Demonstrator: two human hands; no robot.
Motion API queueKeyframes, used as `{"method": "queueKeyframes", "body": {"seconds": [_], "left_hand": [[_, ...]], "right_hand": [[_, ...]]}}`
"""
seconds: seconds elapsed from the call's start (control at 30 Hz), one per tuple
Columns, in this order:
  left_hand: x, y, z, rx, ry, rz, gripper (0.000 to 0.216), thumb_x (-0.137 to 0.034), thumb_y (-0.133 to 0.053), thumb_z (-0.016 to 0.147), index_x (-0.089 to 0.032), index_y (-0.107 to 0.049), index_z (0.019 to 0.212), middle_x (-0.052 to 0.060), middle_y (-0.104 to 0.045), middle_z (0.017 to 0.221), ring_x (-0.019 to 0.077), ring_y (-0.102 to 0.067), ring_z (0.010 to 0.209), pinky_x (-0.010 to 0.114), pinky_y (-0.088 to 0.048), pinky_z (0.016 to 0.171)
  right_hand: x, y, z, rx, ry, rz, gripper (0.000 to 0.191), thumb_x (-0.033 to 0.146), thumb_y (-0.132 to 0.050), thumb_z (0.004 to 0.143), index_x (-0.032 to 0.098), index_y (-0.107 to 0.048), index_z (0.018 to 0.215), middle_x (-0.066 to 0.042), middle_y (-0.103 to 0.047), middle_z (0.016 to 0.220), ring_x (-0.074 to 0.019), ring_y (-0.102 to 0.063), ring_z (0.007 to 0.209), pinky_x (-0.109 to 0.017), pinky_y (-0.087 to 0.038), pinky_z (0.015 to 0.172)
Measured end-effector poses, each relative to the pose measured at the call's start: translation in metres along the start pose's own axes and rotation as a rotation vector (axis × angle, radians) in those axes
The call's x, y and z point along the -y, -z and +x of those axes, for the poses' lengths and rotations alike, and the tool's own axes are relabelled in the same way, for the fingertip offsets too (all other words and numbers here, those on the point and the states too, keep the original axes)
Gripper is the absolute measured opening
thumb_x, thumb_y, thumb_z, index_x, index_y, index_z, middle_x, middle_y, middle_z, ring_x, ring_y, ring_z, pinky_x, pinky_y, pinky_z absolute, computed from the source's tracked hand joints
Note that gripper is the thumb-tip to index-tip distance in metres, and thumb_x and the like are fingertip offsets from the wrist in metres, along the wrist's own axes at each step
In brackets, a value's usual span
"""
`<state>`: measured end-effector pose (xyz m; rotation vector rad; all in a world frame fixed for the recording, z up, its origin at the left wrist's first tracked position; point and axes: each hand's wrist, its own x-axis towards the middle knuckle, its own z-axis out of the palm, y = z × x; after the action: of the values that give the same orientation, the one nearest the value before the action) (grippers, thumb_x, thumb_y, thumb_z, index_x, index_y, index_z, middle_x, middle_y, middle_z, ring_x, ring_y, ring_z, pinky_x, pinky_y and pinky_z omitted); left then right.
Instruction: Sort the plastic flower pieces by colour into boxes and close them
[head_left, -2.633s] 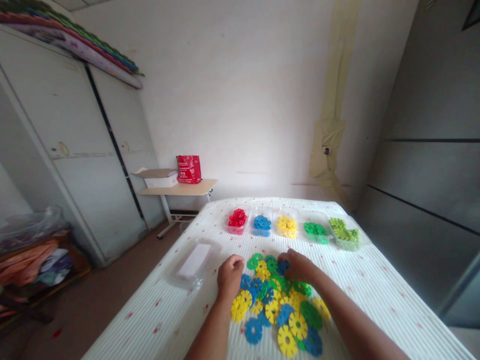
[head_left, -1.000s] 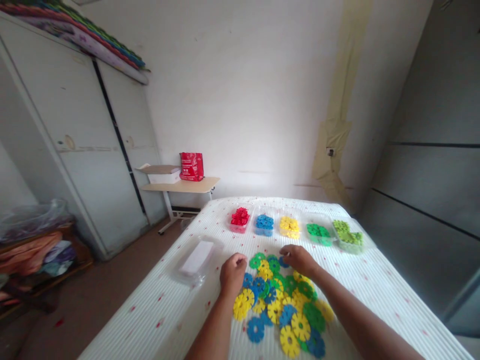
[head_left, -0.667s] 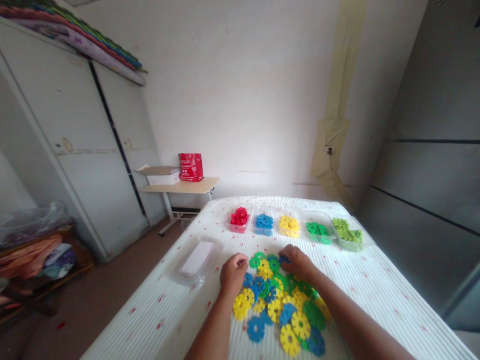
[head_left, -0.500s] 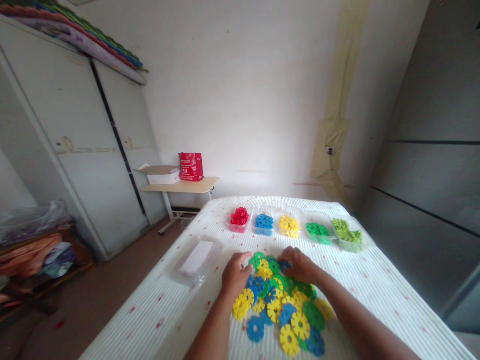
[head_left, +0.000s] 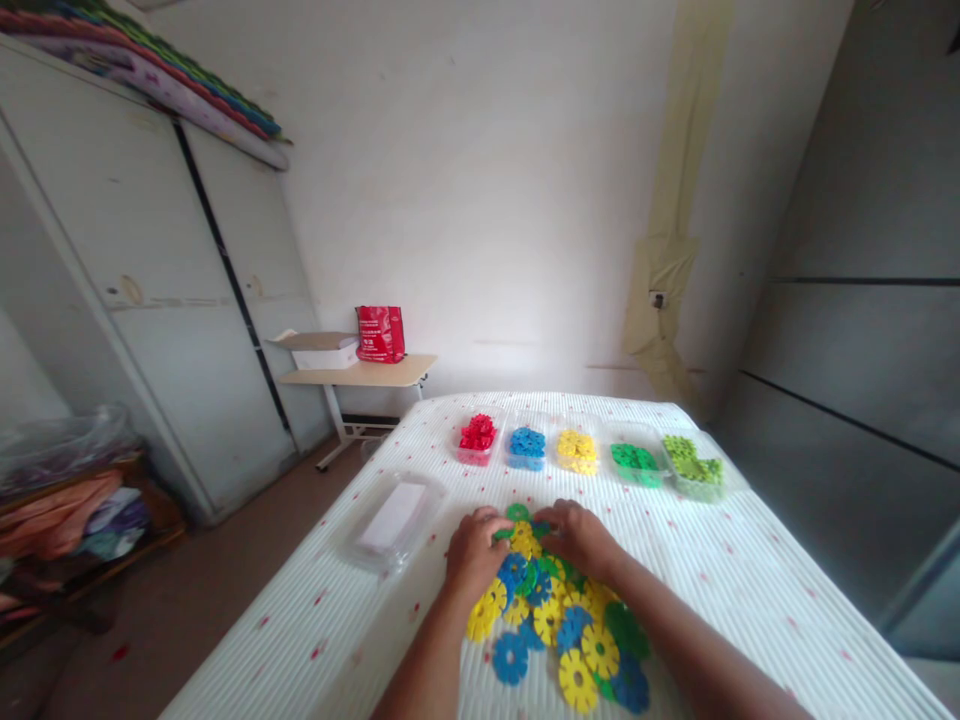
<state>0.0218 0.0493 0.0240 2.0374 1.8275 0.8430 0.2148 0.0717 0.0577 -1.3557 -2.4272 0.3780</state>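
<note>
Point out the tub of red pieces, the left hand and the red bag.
tub of red pieces [head_left: 475,437], head view, on the red heap.
left hand [head_left: 474,551], head view, back of hand.
red bag [head_left: 379,334], head view, front face.

This was a bedroom in a home. A bed [head_left: 750,560] with a white dotted cover filled the foreground. Left of the bed stood a tall pale wardrobe [head_left: 135,300] with folded quilts [head_left: 150,75] stacked on top, and beyond the bed's far left corner a small desk [head_left: 360,376] carried a red bag [head_left: 379,334].
</note>
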Motion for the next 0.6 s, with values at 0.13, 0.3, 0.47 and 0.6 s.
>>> {"method": "queueKeyframes", "body": {"seconds": [0.13, 0.3, 0.47, 0.6], "left_hand": [[0.0028, -0.0013, 0.0008, -0.021, -0.011, -0.034, 0.028, -0.007, -0.056, 0.065, -0.025, -0.067, 0.084, -0.001, -0.06, 0.104, 0.0143, -0.051, 0.098, 0.025, -0.037, 0.089], [0.0033, -0.0009, 0.0021, -0.031, 0.0, -0.071, 0.023, -0.006, -0.054, 0.064, -0.022, -0.065, 0.076, -0.001, -0.062, 0.093, 0.0132, -0.053, 0.092, 0.024, -0.039, 0.083], [0.0019, 0.0006, 0.0029, -0.023, 0.018, -0.06, 0.023, -0.005, -0.054, 0.063, -0.022, -0.064, 0.075, -0.001, -0.061, 0.091, 0.0133, -0.054, 0.09, 0.024, -0.039, 0.082], [0.0016, 0.0007, 0.0029, -0.033, 0.018, -0.058, 0.024, -0.004, -0.053, 0.062, -0.021, -0.063, 0.075, -0.001, -0.061, 0.088, 0.0125, -0.054, 0.089, 0.023, -0.039, 0.081]], "right_hand": [[0.0072, -0.0049, 0.0023, 0.082, -0.089, -0.162, 0.029, 0.03, -0.056, 0.069, 0.028, -0.063, 0.097, -0.004, -0.061, 0.092, -0.021, -0.054, 0.089, -0.028, -0.037, 0.071], [0.0037, -0.0029, 0.0, 0.118, -0.161, -0.089, 0.032, 0.025, -0.058, 0.066, 0.024, -0.057, 0.097, 0.0, -0.062, 0.082, -0.0161, -0.055, 0.077, -0.024, -0.033, 0.062], [0.0046, -0.0038, -0.0029, 0.116, -0.144, -0.135, 0.036, 0.029, -0.056, 0.069, 0.026, -0.057, 0.104, -0.003, -0.06, 0.091, -0.0184, -0.055, 0.084, -0.025, -0.033, 0.066], [0.0075, -0.0053, -0.0044, 0.117, -0.129, -0.196, 0.038, 0.036, -0.055, 0.072, 0.03, -0.055, 0.11, -0.005, -0.058, 0.097, -0.0221, -0.055, 0.09, -0.029, -0.034, 0.07]]}}
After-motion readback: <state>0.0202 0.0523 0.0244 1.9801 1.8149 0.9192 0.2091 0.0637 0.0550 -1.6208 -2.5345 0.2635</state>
